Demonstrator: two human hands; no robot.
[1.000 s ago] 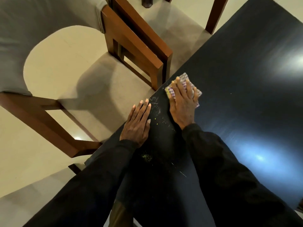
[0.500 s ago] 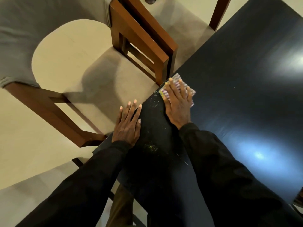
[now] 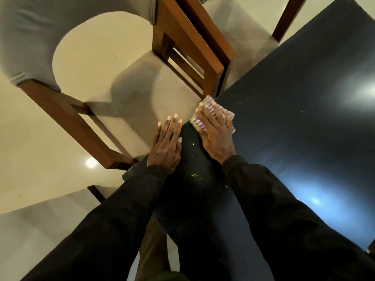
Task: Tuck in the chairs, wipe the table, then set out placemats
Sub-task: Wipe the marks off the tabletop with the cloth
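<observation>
Head view. Has nudged the striped cloth (image 3: pixel 198 124) along the dark table (image 3: pixel 294 94) since a second ago, right up to its edge, close by the wooden chair (image 3: pixel 188 43). Has slid the left hand (image 3: pixel 165 147) forward too, fingertips now past the table edge and over the chair's beige seat (image 3: pixel 140 92). Leaves the patch of yellowish crumbs (image 3: pixel 195 176) behind both hands, nearer the black sleeves (image 3: pixel 274 209).

Presses the right hand (image 3: pixel 216 136) flat on the cloth, fingers straight and slightly spread, gripping nothing, with one cloth corner poking out ahead of the fingertips. Lays the left hand palm down just beside the right, fingers straight and close together, holding nothing. Reaches forward with both arms, roughly side by side.
</observation>
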